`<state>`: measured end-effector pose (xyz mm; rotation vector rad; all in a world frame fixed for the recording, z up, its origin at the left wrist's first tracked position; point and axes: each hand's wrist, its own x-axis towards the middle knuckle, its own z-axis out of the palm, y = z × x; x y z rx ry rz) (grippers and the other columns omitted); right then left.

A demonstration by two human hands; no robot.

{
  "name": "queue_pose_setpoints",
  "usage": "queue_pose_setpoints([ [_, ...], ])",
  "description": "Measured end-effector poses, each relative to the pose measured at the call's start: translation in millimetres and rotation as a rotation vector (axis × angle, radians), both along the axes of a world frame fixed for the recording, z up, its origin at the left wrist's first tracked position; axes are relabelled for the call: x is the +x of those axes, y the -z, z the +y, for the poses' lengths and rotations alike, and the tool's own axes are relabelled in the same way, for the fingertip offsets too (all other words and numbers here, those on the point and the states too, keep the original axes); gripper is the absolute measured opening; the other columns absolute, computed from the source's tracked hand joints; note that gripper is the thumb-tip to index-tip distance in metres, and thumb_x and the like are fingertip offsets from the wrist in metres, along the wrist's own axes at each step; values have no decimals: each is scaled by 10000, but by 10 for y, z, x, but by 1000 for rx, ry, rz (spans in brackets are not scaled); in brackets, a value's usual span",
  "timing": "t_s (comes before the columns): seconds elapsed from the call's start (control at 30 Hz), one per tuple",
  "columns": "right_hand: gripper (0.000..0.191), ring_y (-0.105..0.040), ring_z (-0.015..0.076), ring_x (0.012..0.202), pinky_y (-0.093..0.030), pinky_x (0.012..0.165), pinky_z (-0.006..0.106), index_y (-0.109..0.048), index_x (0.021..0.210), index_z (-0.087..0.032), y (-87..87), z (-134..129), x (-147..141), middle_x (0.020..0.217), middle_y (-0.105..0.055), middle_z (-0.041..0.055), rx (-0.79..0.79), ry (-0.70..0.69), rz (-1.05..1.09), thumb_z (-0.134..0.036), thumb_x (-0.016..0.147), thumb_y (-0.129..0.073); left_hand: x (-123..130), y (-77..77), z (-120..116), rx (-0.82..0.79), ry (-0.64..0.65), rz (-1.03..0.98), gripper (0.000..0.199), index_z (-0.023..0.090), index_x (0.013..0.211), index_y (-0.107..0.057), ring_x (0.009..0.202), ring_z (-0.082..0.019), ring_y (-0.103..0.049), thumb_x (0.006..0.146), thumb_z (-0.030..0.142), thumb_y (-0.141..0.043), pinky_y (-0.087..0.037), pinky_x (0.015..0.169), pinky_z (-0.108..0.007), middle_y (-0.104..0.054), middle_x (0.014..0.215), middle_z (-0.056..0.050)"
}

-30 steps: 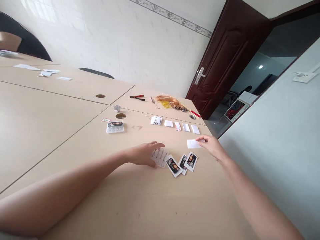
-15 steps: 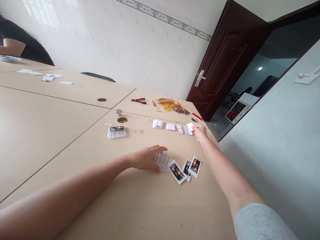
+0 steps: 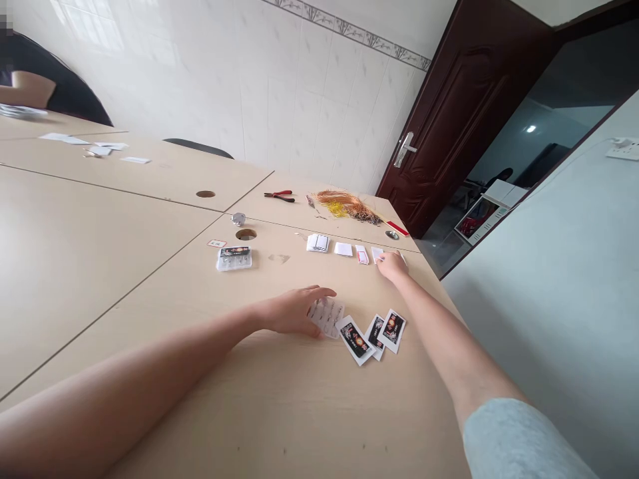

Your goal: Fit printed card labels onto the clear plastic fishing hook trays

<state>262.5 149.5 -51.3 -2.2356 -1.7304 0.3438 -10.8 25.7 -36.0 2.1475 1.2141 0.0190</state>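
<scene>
At far left, a co-worker's forearm lies above a stack of papers on the farthest desk; white paper slips lie scattered along the same desk, with a black chair back beyond its edge; a round cable grommet is set in the desk top; nearer, a second grommet lies just beside a small metal fitting; a transparent plastic case with a printed card inside sits below them; red-handled pliers and a tangle of copper wire with some yellow strands lie along the far table edge; in front of these runs a row of white cards, one pile of them printed with black lines; the left hand lies low on the desk, fingers extended and partly open, its thumb side touching a translucent printed sheet but with no visible grip on it; three black-and-white picture cards lie fanned just right of that sheet, overlapping; the right hand, in a grey sleeve, is curled downward over the right end of the card row, touching a white card; whether it grips that card, the pictures cannot show; at far right stands a dark red wooden door, open.
</scene>
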Motion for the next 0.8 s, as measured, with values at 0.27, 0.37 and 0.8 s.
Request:
queue_pose_setpoints([
  [0.27,321,-671,229,1100,-586,926,447,-631,1271,-204,-80,-107,-54,1314,-647,96,37,-34,-108,-360,991,-634,5,-18,-13,15,0,6,889,240,1545,-408,965,-248,-665,750,464,-737,-548,811,-327,-625,1289,-98],
  [0.37,335,-661,237,1125,-577,946,462,-622,1290,-208,-158,-186,-58,1344,-632,101,98,-69,-109,-364,993,-628,15,-28,-20,18,-4,14,881,242,1543,-413,964,-249,-662,751,462,-730,-549,818,-330,-626,1286,-98],
  [0.8,317,-629,261,1214,-531,1029,509,-650,1256,-206,-401,-1523,277,1368,-631,97,-240,-697,59,-327,964,-674,65,-65,-40,22,-12,44,874,256,1553,-393,1001,-256,-631,766,520,-667,-532,884,-351,-624,1265,-83],
])
